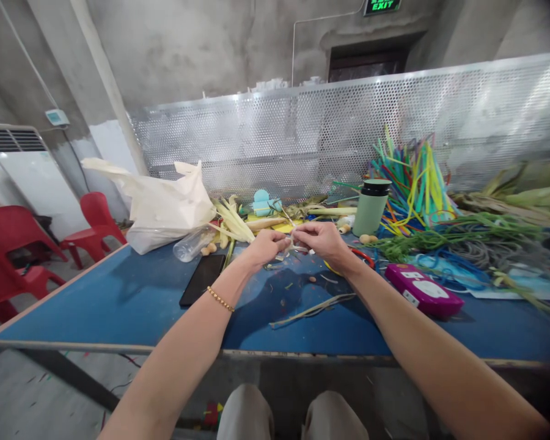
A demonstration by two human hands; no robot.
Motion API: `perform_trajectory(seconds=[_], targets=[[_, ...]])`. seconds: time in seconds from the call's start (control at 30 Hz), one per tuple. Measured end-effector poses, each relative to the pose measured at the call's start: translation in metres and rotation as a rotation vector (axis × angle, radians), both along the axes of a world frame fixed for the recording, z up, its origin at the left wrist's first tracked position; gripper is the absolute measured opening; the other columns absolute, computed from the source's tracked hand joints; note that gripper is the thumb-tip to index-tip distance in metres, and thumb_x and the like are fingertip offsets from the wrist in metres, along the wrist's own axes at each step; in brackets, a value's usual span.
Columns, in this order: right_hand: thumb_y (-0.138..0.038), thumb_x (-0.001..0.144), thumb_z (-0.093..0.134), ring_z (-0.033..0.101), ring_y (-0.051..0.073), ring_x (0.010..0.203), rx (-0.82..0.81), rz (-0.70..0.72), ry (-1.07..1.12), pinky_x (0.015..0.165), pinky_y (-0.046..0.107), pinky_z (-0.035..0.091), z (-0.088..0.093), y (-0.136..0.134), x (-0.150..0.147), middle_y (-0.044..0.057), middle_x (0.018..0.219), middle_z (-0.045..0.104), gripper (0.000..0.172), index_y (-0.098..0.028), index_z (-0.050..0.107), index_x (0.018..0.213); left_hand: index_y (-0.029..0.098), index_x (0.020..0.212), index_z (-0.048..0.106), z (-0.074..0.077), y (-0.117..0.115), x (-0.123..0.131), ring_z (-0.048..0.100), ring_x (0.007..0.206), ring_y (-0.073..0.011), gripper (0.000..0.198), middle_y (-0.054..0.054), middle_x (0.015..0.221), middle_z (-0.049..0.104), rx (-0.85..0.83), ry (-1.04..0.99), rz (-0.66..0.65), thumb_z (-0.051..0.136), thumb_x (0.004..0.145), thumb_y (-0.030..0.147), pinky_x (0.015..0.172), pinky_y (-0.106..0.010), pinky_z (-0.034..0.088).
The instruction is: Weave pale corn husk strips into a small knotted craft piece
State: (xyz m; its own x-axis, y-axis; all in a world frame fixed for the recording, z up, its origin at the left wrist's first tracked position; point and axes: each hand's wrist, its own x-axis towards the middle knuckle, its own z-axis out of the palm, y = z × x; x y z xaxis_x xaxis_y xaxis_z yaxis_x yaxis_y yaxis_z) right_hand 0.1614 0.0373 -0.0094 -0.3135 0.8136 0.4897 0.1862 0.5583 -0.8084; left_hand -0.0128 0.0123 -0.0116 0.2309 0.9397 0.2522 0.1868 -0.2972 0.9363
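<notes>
My left hand (pixel 269 245) and my right hand (pixel 323 239) meet above the middle of the blue table (pixel 156 315). Both have their fingers pinched around a thin pale strip (pixel 292 223), which looks like plant husk; its lower part is mostly hidden by the fingers. Small plant scraps lie beneath them. Beside my right wrist are scissors with red handles (pixel 365 256), partly covered. A dry split husk strip (pixel 312 310) lies nearer the front edge.
A black phone (pixel 203 280), clear plastic bottle (pixel 190 245) and white bag (pixel 169 205) are left. A green tumbler (pixel 371 209), purple box (pixel 424 290), coloured strips (pixel 421 183) and green cord (pixel 467 235) are right. Corn husks (pixel 236 221) lie behind.
</notes>
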Motion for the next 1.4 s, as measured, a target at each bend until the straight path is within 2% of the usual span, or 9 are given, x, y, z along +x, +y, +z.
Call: perform_trajectory(seconds=[0.13,0.27,0.53,0.73,0.87,1.03,1.1,1.23,1.4], targets=[[-0.045,0.076,0.067,0.052,0.011,0.046,0.013,-0.027,-0.024,0.045,0.024,0.040,0.002,-0.002,-0.001,0.003,0.059,0.064,0.031,-0.014,0.069,0.070,0.016,0.055,0.049,0.001,-0.001,0.001,0.025,0.049,-0.0067,0.045,0.004,0.052,0.033,-0.003,-0.018,-0.017,0.071,0.076,0.051,0.048,-0.025,0.015],[-0.042,0.075,0.066,0.051,0.011,0.046,0.015,-0.045,-0.020,0.044,0.024,0.040,0.004,-0.004,-0.003,0.001,0.053,0.060,0.029,-0.014,0.071,0.074,0.016,0.057,0.052,0.001,-0.002,0.002,0.024,0.050,-0.0065,0.048,0.004,0.052,0.032,0.044,0.005,-0.027,0.069,0.075,0.057,0.049,-0.026,0.013],[-0.043,0.077,0.065,0.050,0.011,0.046,0.053,-0.085,-0.025,0.048,0.024,0.040,0.005,-0.006,-0.003,0.001,0.052,0.060,0.031,-0.014,0.068,0.069,0.015,0.056,0.053,0.003,-0.005,0.004,0.021,0.048,-0.0057,0.040,0.006,0.051,0.030,-0.042,-0.004,-0.060,0.070,0.073,0.047,0.048,-0.026,0.012],[-0.043,0.077,0.065,0.052,0.012,0.047,0.089,-0.118,-0.032,0.049,0.025,0.041,0.003,-0.002,-0.002,0.000,0.051,0.059,0.029,-0.014,0.069,0.073,0.015,0.057,0.058,0.004,-0.009,0.006,0.022,0.047,-0.0059,0.033,0.004,0.049,0.035,-0.083,-0.011,-0.072,0.072,0.072,0.040,0.047,-0.026,0.012],[-0.044,0.077,0.066,0.052,0.012,0.048,0.087,-0.129,-0.027,0.048,0.025,0.041,0.002,-0.002,-0.002,0.001,0.052,0.059,0.031,-0.014,0.070,0.074,0.015,0.054,0.057,0.002,-0.008,0.005,0.021,0.047,-0.0058,0.035,0.004,0.046,0.034,-0.073,-0.012,-0.089,0.073,0.072,0.040,0.047,-0.026,0.011],[-0.054,0.078,0.068,0.059,0.014,0.053,0.012,-0.139,0.015,0.046,0.024,0.044,0.001,0.003,0.000,0.006,0.069,0.070,0.039,-0.015,0.072,0.083,0.015,0.054,0.051,-0.001,-0.002,0.005,0.023,0.046,-0.0051,0.041,0.006,0.048,0.033,-0.057,-0.115,-0.081,0.074,0.073,0.043,0.047,-0.025,0.013],[-0.059,0.080,0.065,0.062,0.016,0.054,-0.086,-0.117,-0.012,0.044,0.024,0.044,0.000,0.004,0.001,0.009,0.071,0.072,0.045,-0.014,0.072,0.079,0.016,0.056,0.050,-0.001,-0.001,0.005,0.023,0.044,-0.0047,0.039,0.007,0.047,0.032,-0.077,-0.155,-0.045,0.073,0.074,0.041,0.046,-0.024,0.014],[-0.063,0.079,0.065,0.062,0.016,0.050,-0.250,-0.006,-0.120,0.041,0.024,0.041,0.000,-0.002,-0.001,0.010,0.061,0.069,0.052,-0.013,0.070,0.066,0.015,0.062,0.052,0.002,-0.001,0.005,0.025,0.042,-0.0037,0.032,0.007,0.049,0.035,-0.103,-0.200,0.001,0.074,0.074,0.035,0.045,-0.023,0.016],[-0.063,0.071,0.071,0.051,0.010,0.043,-0.173,0.061,-0.090,0.040,0.021,0.037,0.005,-0.012,-0.002,0.002,0.048,0.057,0.052,-0.016,0.058,0.054,0.016,0.057,0.049,0.001,0.000,0.004,0.025,0.043,-0.0038,0.037,0.006,0.047,0.035,-0.091,-0.175,-0.012,0.073,0.075,0.037,0.046,-0.023,0.015]])
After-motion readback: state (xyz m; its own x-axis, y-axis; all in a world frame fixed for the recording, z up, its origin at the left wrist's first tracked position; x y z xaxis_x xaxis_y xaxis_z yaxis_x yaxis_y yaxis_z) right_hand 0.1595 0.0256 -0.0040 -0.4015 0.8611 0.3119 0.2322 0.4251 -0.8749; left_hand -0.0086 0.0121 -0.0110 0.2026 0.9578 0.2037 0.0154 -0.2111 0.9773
